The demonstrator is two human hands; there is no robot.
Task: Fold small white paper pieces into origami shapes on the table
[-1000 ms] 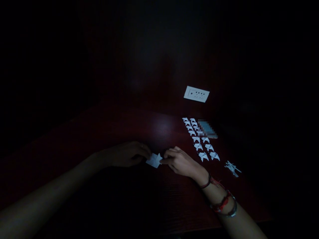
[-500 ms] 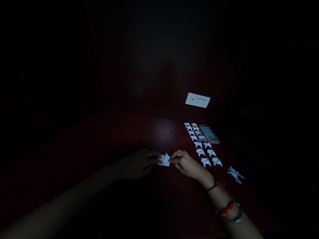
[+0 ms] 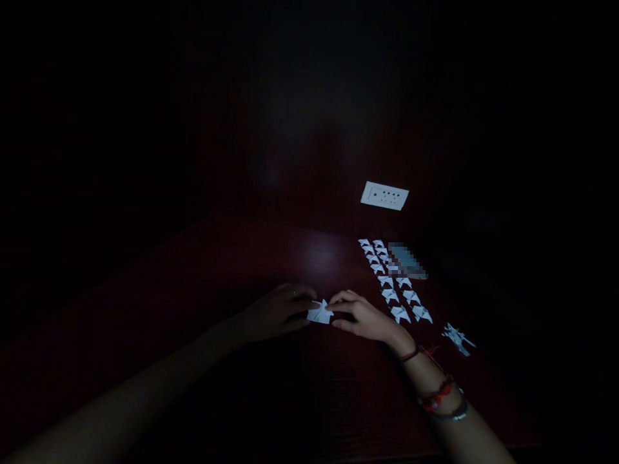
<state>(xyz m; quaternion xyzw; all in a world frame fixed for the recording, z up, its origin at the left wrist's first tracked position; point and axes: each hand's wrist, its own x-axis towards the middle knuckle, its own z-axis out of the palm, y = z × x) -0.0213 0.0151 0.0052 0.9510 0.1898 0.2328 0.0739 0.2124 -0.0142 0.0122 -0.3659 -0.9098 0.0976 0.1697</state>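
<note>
The scene is very dark. A small white folded paper piece (image 3: 320, 313) lies between my two hands on a dark red table (image 3: 232, 270). My left hand (image 3: 278, 312) pinches its left side, a ring showing on one finger. My right hand (image 3: 360, 316) pinches its right side with fingers curled; red threads and a bangle circle that wrist. Two rows of several finished white folded paper shapes (image 3: 394, 283) lie on the table just right of my right hand.
A white wall socket plate (image 3: 384, 195) sits behind the table. A blurred bluish flat object (image 3: 407, 261) lies beside the rows. A separate small white paper scrap (image 3: 458, 338) rests at the far right. The surroundings are black.
Both hands with the paper piece shifted right and slightly away from me, then stayed nearly still. The paper looks more compactly folded than a second ago.
</note>
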